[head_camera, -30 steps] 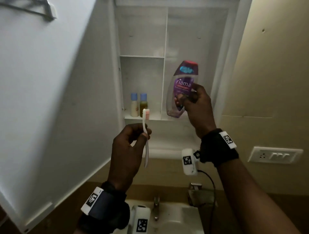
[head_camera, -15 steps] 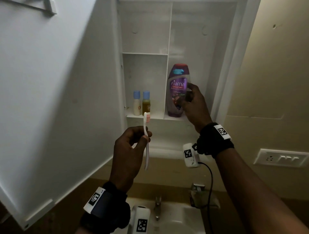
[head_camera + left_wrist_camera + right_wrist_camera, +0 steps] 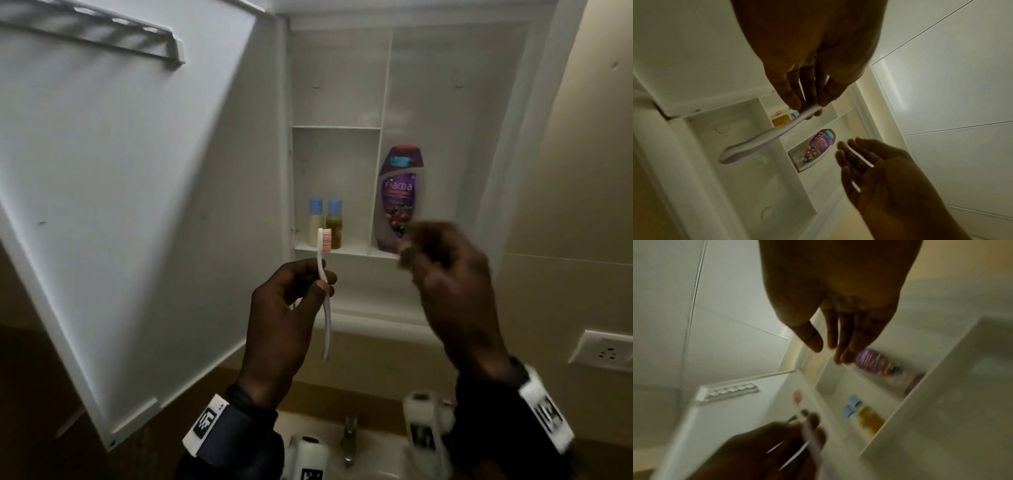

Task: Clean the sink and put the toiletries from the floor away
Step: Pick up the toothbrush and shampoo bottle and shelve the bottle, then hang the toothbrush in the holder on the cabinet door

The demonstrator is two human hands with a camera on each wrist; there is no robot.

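I am watching my right hand (image 3: 452,287) coming away from the purple body-wash bottle (image 3: 399,197), which is now standing by itself on the lower shelf of the cabinet (image 3: 445,102), right of centre in the head view. A second ago that hand was gripping the bottle and lifting it toward the shelf, and half a second ago it was setting it down; now its fingers are loose and apart, holding nothing, and it is blurring downward just below the bottle. So I am counting one toiletry as put away.

My left hand (image 3: 284,308), lower centre of the frame, is pinching the toothbrush (image 3: 325,294) between thumb and fingertips, head up, much as in both earlier frames; it is hardly shifting. In the compartment left of the bottle, two small blue-capped bottles (image 3: 325,222) are standing side by side, as before. The sink (image 3: 376,459) is showing at the bottom edge. I am judging the toothbrush to be the next thing needing a place.
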